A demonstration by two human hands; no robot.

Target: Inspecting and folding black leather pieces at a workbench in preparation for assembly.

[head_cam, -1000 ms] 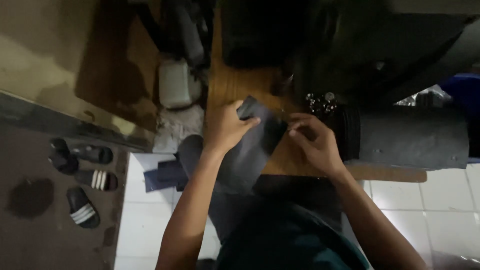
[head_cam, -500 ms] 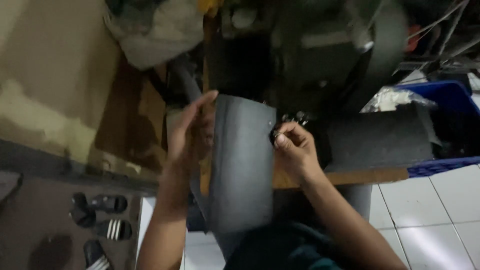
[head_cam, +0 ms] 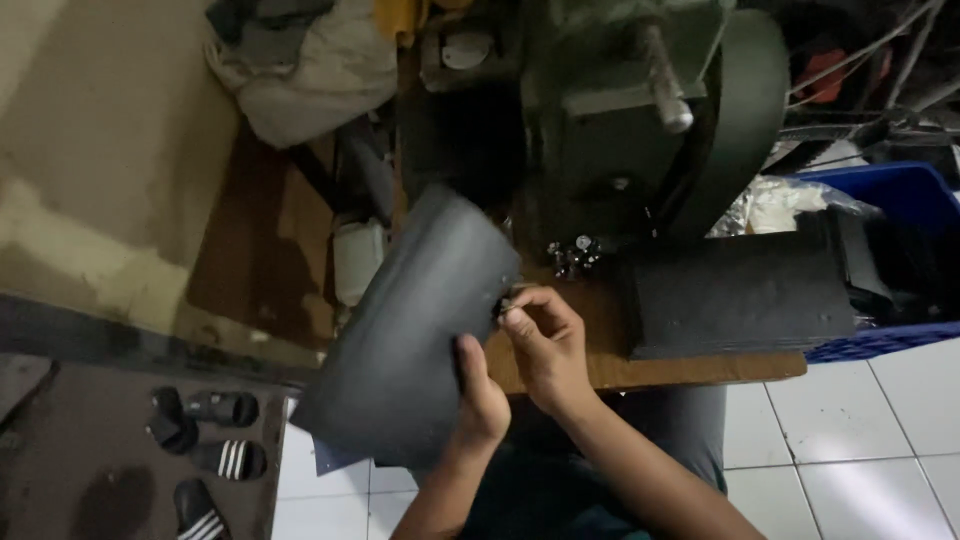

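A large dark grey sheet of stiff material (head_cam: 410,330) is held up in front of me, curved and tilted. My left hand (head_cam: 480,400) grips its lower right edge, thumb on the front. My right hand (head_cam: 540,340) pinches a small metal fitting at the sheet's right edge, fingers closed on it. Both hands hover over the front of a wooden bench (head_cam: 640,365). Several small metal fittings (head_cam: 572,255) lie on the bench just beyond my right hand.
A green press machine (head_cam: 640,110) with a big wheel stands behind the bench. A stack of dark sheets (head_cam: 740,295) lies to the right, beside a blue crate (head_cam: 900,200). Sandals (head_cam: 205,440) sit on the floor at left, cloth bundles (head_cam: 310,70) above.
The sheet has swung from upright to tilted left. My left hand has shifted from its upper left edge to its lower right edge. My right hand stays at the right edge.
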